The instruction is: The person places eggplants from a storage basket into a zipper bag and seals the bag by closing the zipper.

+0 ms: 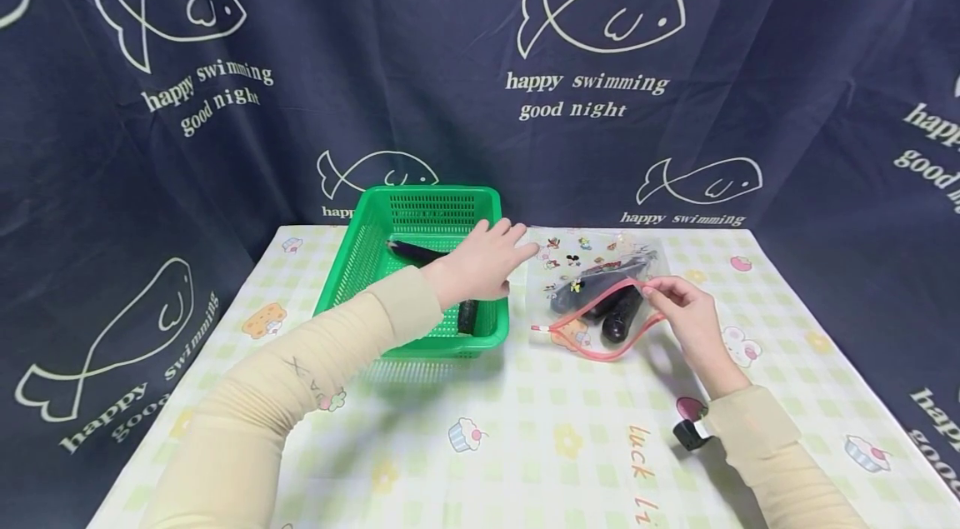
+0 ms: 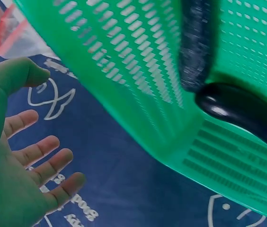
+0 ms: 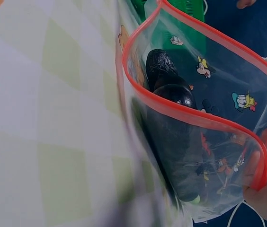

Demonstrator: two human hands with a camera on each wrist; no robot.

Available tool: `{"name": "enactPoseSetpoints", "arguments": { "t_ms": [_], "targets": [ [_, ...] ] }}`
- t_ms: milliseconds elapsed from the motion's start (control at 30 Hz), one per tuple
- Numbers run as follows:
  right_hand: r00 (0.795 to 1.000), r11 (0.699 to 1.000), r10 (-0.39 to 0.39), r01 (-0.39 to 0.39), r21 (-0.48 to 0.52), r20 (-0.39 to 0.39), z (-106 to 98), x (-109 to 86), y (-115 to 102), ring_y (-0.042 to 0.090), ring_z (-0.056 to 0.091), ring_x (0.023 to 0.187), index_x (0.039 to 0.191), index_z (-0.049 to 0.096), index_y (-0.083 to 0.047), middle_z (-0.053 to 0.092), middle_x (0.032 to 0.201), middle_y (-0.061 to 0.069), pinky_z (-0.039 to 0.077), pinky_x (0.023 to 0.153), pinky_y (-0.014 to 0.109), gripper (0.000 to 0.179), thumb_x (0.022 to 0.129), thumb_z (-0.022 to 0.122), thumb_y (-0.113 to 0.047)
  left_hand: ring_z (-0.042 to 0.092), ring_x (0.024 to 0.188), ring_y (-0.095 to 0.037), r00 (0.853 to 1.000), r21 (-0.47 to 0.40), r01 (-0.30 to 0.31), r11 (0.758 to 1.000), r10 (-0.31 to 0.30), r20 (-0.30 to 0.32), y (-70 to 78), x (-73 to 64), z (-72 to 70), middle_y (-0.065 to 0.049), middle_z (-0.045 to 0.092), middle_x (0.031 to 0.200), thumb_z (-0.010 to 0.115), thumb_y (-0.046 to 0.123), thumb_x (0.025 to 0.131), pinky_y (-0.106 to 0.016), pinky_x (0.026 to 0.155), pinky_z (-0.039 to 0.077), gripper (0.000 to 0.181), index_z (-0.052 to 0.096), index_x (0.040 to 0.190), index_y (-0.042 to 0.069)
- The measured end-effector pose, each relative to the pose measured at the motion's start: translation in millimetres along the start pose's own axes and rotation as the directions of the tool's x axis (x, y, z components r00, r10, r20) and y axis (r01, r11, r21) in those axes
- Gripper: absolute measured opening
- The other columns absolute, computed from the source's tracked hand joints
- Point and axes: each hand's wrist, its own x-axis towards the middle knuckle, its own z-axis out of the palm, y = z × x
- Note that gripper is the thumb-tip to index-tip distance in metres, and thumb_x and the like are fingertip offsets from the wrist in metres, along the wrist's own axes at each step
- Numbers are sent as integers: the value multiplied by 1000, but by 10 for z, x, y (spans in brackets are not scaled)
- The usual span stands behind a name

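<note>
My left hand (image 1: 483, 258) hovers over the right rim of a green plastic basket (image 1: 489, 341). Its fingers are spread and nothing is in them, as the left wrist view confirms. Two dark eggplants lie in the basket: one toward the back (image 1: 411, 252), partly behind the hand, and a wrinkled one (image 2: 196, 47) along the right side. With thumb and fingers, my right hand (image 1: 690, 325) pinches the right end of the red-edged mouth of a clear zip bag (image 1: 600, 356). The bag's mouth gapes, and dark eggplants (image 3: 173, 94) lie inside it.
A checked tablecloth (image 1: 420, 429) with cartoon prints covers the table. Behind it hangs a dark blue curtain (image 1: 465, 79) with white fish drawings. By the right sleeve is a small black device (image 1: 688, 434).
</note>
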Motion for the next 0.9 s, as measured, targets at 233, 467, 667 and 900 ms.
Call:
{"name": "enactPoseSetpoints", "arguments": {
  "t_ms": [233,467,667,900],
  "targets": [
    [1000,1000,-2,2,-5,-9,-2,12,27,-1,57,70,94,67,0,66,78,-16,45,64,13,12,86,67,-9,43,107,-28,1000,-8,19,1000,-19,16,-207,-44,125,-9,46,126,66,33,82,-41,79,41,59,43,134,19],
    [1000,1000,2,-2,-2,-4,-9,16,47,-1,57,70,93,67,-2,66,78,-16,46,64,13,10,86,68,-10,41,113,-31,995,-112,87,990,-81,60,-415,-60,273,-12,41,134,71,31,82,-46,82,42,68,39,140,19],
    [1000,1000,5,-5,-22,-4,-11,12,34,-1,58,71,93,67,-4,66,80,-17,46,66,13,10,87,67,-11,38,117,-34,987,-179,138,974,-121,102,-567,-76,393,-14,36,139,71,29,83,-49,87,41,70,36,142,20],
    [1000,1000,4,-4,-17,-4,-17,13,41,0,57,71,93,68,-5,66,80,-17,46,65,13,9,86,68,-11,37,121,-35,980,-206,178,962,-155,124,-694,-76,525,-14,33,142,70,29,84,-52,91,39,69,35,143,20]
  ]
}}
